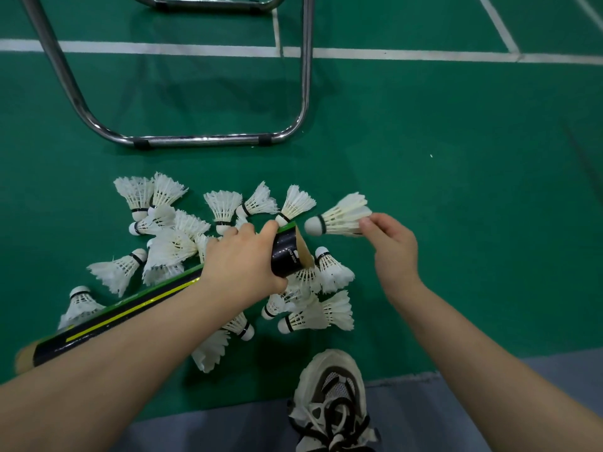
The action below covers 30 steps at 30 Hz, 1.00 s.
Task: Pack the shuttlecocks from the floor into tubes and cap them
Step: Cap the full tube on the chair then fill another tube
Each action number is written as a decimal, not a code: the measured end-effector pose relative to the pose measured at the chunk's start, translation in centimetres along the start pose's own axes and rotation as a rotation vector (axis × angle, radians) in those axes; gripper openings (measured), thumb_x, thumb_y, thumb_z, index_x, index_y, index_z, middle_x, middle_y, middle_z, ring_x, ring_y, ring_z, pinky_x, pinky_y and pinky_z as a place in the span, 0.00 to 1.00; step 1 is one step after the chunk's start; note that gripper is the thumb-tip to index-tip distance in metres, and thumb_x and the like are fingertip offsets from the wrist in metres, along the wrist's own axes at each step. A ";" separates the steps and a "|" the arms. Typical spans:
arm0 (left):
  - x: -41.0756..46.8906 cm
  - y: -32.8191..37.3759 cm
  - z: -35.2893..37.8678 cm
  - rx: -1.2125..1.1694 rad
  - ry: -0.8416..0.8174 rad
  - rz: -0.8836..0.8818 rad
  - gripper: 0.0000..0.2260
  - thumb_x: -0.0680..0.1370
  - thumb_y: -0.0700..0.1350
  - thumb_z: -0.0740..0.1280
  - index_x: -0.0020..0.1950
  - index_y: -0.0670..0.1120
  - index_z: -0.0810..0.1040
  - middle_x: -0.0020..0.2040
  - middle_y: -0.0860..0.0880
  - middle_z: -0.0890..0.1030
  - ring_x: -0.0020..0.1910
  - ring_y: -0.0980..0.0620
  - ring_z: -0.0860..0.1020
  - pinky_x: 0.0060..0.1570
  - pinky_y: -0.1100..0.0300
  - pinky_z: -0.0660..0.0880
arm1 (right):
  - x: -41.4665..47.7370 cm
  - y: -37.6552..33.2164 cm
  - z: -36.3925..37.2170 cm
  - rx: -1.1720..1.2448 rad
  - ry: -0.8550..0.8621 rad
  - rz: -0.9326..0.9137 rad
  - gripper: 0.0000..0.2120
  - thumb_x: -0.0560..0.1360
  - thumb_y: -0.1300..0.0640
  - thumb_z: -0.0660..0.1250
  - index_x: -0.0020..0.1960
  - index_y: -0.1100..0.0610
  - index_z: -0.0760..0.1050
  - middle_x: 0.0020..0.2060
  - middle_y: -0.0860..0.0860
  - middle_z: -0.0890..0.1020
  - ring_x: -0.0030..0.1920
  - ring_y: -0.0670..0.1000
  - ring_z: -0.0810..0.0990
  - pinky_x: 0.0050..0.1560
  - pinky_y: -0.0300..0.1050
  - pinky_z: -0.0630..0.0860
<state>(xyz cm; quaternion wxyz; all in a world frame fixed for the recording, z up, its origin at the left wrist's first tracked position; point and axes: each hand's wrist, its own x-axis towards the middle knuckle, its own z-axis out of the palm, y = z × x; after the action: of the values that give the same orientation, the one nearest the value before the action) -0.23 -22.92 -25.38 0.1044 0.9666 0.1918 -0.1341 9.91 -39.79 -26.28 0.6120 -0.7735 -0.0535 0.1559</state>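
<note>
A green court floor [424, 132] with white lines fills the view, and a chrome chair frame [202, 140] stands beyond the work. A loose heap of white shuttlecocks [169, 243] lies near the frame, partly covered by both forearms. The black, green and yellow tube [107, 316] slants across the heap; the left hand [243, 261] is wrapped closed around its open end, hiding much of it. The right hand [393, 244] pinches one held shuttlecock [336, 216] by the feathers, cork just beside the tube mouth. A white sneaker [331, 401] is cut off below.
</note>
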 end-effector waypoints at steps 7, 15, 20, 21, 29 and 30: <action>-0.5 -0.6 -0.3 -0.059 0.040 -0.023 0.31 0.65 0.61 0.70 0.63 0.53 0.62 0.50 0.49 0.73 0.51 0.46 0.73 0.50 0.52 0.72 | -1.0 -1.4 1.9 -0.091 -0.271 -0.028 0.11 0.75 0.61 0.66 0.38 0.47 0.81 0.36 0.43 0.84 0.43 0.43 0.81 0.51 0.39 0.76; -1.0 -0.7 -1.0 -0.085 0.058 -0.008 0.31 0.65 0.61 0.70 0.62 0.53 0.62 0.50 0.49 0.73 0.51 0.46 0.73 0.50 0.51 0.72 | -1.1 -2.3 3.1 -0.089 -0.711 0.126 0.08 0.70 0.62 0.61 0.42 0.58 0.80 0.39 0.52 0.80 0.41 0.45 0.77 0.50 0.39 0.72; -1.4 -1.1 -1.3 -0.062 0.050 0.014 0.31 0.66 0.61 0.69 0.63 0.54 0.61 0.51 0.49 0.72 0.52 0.46 0.72 0.52 0.51 0.71 | 0.2 -3.7 3.1 -0.162 -1.028 0.219 0.16 0.57 0.63 0.56 0.42 0.64 0.74 0.43 0.57 0.72 0.46 0.54 0.67 0.53 0.54 0.65; -1.5 -1.2 -1.3 -0.068 0.048 0.015 0.31 0.66 0.61 0.69 0.63 0.54 0.61 0.51 0.49 0.72 0.52 0.46 0.72 0.52 0.51 0.71 | 0.3 -3.9 3.2 -0.188 -1.058 0.226 0.17 0.57 0.63 0.57 0.44 0.67 0.73 0.44 0.56 0.72 0.47 0.54 0.67 0.53 0.55 0.65; -2.4 -0.6 -1.0 -0.038 0.046 0.047 0.31 0.67 0.62 0.67 0.65 0.54 0.61 0.52 0.49 0.72 0.54 0.47 0.71 0.52 0.51 0.69 | -0.8 -3.6 5.2 -0.337 -1.012 0.318 0.11 0.56 0.60 0.62 0.39 0.58 0.70 0.35 0.52 0.72 0.37 0.49 0.70 0.38 0.42 0.66; -2.2 -0.6 -1.1 -0.054 0.041 0.035 0.30 0.67 0.61 0.67 0.64 0.54 0.61 0.51 0.49 0.72 0.53 0.46 0.71 0.52 0.51 0.69 | -1.1 -3.4 5.4 -0.244 -0.945 0.306 0.10 0.58 0.60 0.63 0.39 0.58 0.71 0.35 0.52 0.74 0.36 0.48 0.72 0.39 0.40 0.69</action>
<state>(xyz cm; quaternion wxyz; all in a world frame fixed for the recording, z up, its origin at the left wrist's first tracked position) -2.20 -22.90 -23.77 0.1285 0.9692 0.1805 -0.1070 7.62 -34.23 -23.89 0.3962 -0.6835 -0.2283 0.5690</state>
